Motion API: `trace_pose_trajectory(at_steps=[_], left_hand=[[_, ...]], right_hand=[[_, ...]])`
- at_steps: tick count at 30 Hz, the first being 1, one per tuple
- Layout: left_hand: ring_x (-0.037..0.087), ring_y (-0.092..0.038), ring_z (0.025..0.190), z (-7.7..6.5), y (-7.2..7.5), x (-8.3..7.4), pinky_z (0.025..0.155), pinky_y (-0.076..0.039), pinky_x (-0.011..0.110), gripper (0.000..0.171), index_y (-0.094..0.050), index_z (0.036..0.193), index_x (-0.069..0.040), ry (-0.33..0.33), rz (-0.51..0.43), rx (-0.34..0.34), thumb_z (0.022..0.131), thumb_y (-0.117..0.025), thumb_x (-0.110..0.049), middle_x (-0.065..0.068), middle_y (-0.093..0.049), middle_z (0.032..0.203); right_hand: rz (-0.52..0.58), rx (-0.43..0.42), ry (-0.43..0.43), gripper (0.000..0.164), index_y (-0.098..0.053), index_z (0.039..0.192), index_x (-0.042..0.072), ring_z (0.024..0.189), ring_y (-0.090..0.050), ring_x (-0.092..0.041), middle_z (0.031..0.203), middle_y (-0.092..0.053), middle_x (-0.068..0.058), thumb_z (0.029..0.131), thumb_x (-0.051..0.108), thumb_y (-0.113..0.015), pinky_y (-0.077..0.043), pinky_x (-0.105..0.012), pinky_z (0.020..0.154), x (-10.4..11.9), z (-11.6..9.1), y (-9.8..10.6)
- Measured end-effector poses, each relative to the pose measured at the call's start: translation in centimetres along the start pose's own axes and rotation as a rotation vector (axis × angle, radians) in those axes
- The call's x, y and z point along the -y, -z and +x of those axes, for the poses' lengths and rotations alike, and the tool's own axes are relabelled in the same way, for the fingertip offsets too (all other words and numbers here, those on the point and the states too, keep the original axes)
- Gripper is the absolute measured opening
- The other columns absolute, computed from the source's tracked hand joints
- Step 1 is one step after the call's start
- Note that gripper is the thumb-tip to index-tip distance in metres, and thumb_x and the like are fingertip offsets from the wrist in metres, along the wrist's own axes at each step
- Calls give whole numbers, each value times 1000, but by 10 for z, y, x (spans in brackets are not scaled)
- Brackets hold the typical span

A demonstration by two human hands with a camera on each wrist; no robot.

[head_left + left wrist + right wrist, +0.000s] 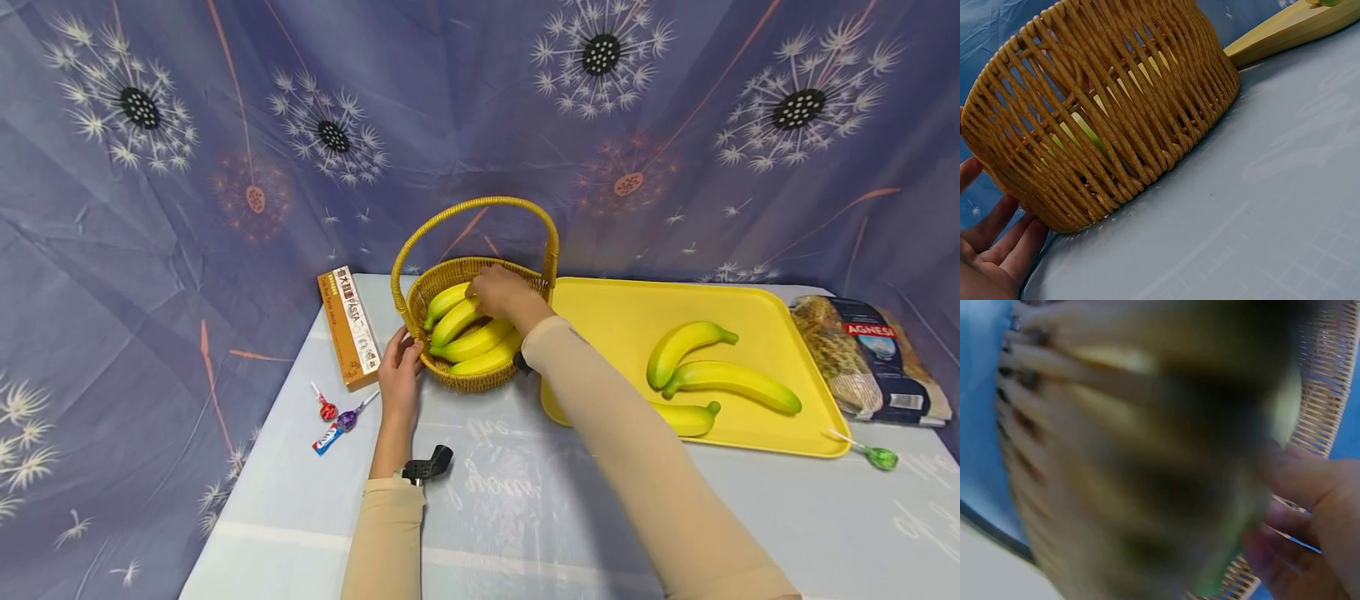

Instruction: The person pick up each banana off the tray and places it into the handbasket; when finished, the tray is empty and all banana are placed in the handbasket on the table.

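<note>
A woven basket with a tall arched handle holds several yellow bananas with greenish tips. My right hand reaches down inside it and pinches a banana near its far end. In the right wrist view, thumb and fingers close around a blurred greenish end. My left hand rests against the basket's left side. Its fingers lie fairly straight along the wicker wall in the left wrist view. To the right, three bananas lie on a yellow tray, one partly behind my right forearm.
Left of the basket stand a pasta box, a red lollipop, a purple lollipop and a small blue-red wrapped candy. A pasta bag and a green lollipop lie right of the tray. A patterned curtain hangs behind.
</note>
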State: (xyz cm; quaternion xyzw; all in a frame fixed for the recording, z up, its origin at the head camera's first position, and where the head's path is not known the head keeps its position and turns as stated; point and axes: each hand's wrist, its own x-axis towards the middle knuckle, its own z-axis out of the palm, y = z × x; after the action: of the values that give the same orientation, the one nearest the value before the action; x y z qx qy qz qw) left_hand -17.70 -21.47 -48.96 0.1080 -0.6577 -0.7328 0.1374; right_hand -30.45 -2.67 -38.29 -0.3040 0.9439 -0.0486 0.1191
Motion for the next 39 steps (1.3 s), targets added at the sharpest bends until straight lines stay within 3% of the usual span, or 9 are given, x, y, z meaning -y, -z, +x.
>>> trace_pose_trajectory(at_steps=[4, 7, 22, 30, 34, 39], left_hand=[[19, -58, 109, 0, 1, -1, 89, -51, 31, 46, -53, 138, -25, -3, 2, -2, 93, -60, -30, 4, -57, 126], [19, -57, 110, 0, 1, -1, 89, -51, 32, 46, -52, 139, -24, -9, 3, -1, 93, -59, -30, 4, -56, 127], [21, -57, 111, 0, -1, 0, 89, -51, 32, 46, -52, 139, -23, -9, -11, -5, 93, -59, -27, 7, -55, 128], [19, -57, 111, 3, -2, 1, 90, -51, 33, 46, -53, 138, -25, -8, -8, -1, 93, -61, -29, 5, -57, 127], [18, -57, 111, 3, -2, 1, 90, -50, 33, 45, -53, 138, -25, -14, -6, -2, 93, -60, -29, 4, -57, 127], [19, -57, 112, 4, 0, 2, 91, -50, 33, 45, -53, 138, -26, 5, -13, 1, 93, -60, -28, 5, -56, 128]], right_hand=[[15, 15, 8, 37, -62, 130, 16, 127, -43, -24, 132, -53, -4, 95, 6, -58, -37, -34, 104, 6, 3, 5], [49, 23, -16, 36, -61, 130, 13, 126, -44, -24, 132, -54, -5, 96, 2, -54, -39, -34, 103, 6, 5, 6], [96, 86, -31, 39, -61, 131, 16, 129, -41, -23, 135, -51, -2, 96, 2, -52, -38, -35, 102, -6, 7, 6], [123, 94, 5, 40, -59, 133, 12, 128, -43, -25, 135, -52, -6, 96, -1, -49, -41, -36, 99, -7, 5, 13], [150, 73, -30, 38, -58, 133, 12, 128, -41, -28, 135, -51, -6, 97, 4, -51, -42, -39, 98, -14, 1, 18], [129, 105, -79, 38, -57, 134, 11, 128, -42, -29, 136, -50, -8, 97, 8, -54, -42, -42, 99, -19, -1, 19]])
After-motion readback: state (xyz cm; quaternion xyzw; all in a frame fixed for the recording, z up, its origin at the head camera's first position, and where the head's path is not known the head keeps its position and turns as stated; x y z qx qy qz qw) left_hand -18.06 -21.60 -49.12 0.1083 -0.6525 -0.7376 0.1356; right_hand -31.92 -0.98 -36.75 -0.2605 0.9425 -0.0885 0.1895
